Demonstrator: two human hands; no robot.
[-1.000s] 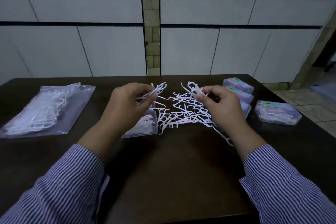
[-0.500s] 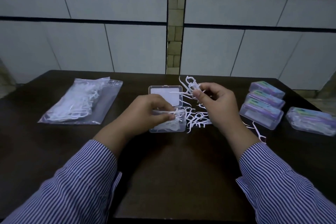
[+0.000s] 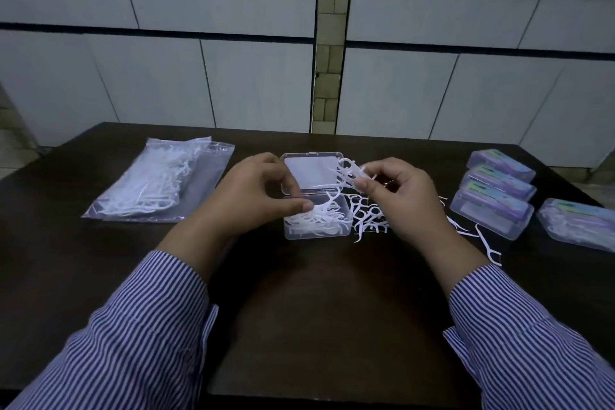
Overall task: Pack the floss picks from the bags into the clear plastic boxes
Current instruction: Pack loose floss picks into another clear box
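An open clear plastic box [image 3: 346, 230] sits at the table's middle, its lid [image 3: 312, 173] tipped back, with white floss picks lying inside. My left hand [image 3: 253, 196] hovers over the box's left side and pinches several picks [image 3: 324, 210] that reach into it. My right hand [image 3: 402, 196] is just right of the box and pinches a small bunch of picks [image 3: 351, 173] above the lid. Loose picks [image 3: 369, 220] lie scattered on the table under and right of my right hand.
A clear bag of floss picks [image 3: 156, 186] lies at the left of the dark table [image 3: 316, 309]. Three closed filled boxes [image 3: 496, 186] stand stacked in a row at the right, another closed box [image 3: 579, 223] further right. A single pick [image 3: 487, 246] lies near my right sleeve.
My left hand carried its picks from mid-air down into the open box. My right hand kept its bunch raised. The view shifted left, so the bag and boxes now sit further right.
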